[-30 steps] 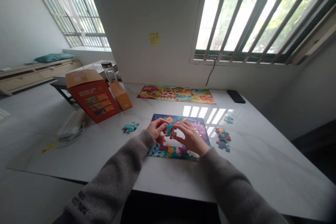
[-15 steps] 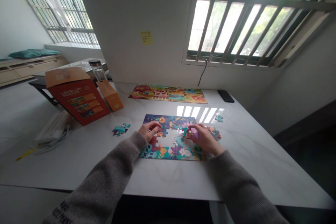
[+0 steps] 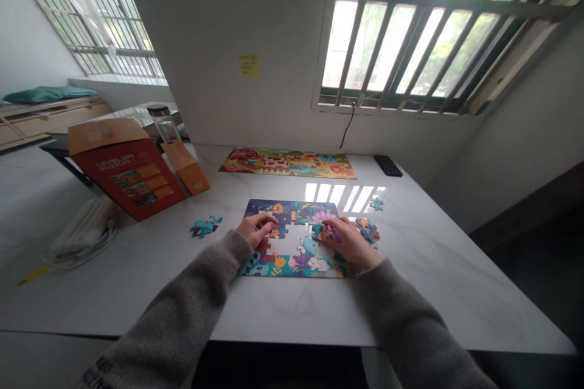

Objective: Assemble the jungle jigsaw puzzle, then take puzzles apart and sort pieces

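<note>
A partly assembled jigsaw puzzle [image 3: 298, 264] with a dark blue and teal animal scene lies in front of me, with a gap in its middle showing the white table. My left hand [image 3: 257, 231] rests over the puzzle's left side, thumb and fingers apart, holding nothing I can see. At the right edge of the gap, my right hand [image 3: 344, 240] pinches a teal and purple puzzle piece [image 3: 318, 231], which is low over the puzzle or touching it. Fingers partly cover the piece and the right side of the picture.
Loose pieces [image 3: 206, 227] lie left of the puzzle, a small pile [image 3: 367, 231] and a single piece [image 3: 376, 203] to its right. Behind stands a finished puzzle strip [image 3: 287, 163] lying flat, and a phone [image 3: 387, 166]. An orange puzzle box [image 3: 132, 173] and white cable [image 3: 91, 249] are at left.
My right hand has lowered slightly with the piece, its fingers now closer to the puzzle. My left hand stays over the left side. The whole view has shifted a little.
</note>
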A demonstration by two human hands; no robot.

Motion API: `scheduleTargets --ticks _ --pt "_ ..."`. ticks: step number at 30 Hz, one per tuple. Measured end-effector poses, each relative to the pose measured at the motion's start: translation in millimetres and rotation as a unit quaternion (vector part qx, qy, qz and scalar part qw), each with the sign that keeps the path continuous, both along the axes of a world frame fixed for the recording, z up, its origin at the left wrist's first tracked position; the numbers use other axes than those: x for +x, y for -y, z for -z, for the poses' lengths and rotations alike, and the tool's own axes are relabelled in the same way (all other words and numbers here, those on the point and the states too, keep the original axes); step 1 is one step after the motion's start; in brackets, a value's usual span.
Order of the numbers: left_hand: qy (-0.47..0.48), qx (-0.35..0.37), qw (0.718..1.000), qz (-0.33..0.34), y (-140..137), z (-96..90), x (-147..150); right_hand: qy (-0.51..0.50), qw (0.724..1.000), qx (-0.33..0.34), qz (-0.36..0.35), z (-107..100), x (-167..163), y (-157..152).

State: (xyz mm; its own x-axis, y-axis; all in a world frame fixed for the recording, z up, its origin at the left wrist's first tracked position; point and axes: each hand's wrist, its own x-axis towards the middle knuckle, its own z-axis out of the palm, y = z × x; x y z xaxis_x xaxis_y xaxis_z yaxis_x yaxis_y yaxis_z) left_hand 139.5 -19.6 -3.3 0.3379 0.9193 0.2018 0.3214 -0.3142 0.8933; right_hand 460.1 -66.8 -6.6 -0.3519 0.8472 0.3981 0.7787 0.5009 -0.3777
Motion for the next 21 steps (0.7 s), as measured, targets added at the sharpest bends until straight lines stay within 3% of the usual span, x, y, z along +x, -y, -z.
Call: scheduleTargets --ticks 7,14,18,21 --pt "0.005 0.008 1.000 -0.012 2 -8.4 15 -0.096 0.993 0.010 -0.062 -7 -13 5" --pt "-0.037 -0.013 0.993 0.114 0 -26.1 70 -0.144 0.984 0.003 -0.103 -15 -32 15" --pt "0.035 -0.096 0.983 0.154 -7 -20.9 80 -0.144 0.986 0.019 -0.086 -19 -28 14" --pt "0.085 -0.156 0.974 0.143 -10 -9.9 78 -0.164 0.985 0.035 -0.050 -21 -23 13"
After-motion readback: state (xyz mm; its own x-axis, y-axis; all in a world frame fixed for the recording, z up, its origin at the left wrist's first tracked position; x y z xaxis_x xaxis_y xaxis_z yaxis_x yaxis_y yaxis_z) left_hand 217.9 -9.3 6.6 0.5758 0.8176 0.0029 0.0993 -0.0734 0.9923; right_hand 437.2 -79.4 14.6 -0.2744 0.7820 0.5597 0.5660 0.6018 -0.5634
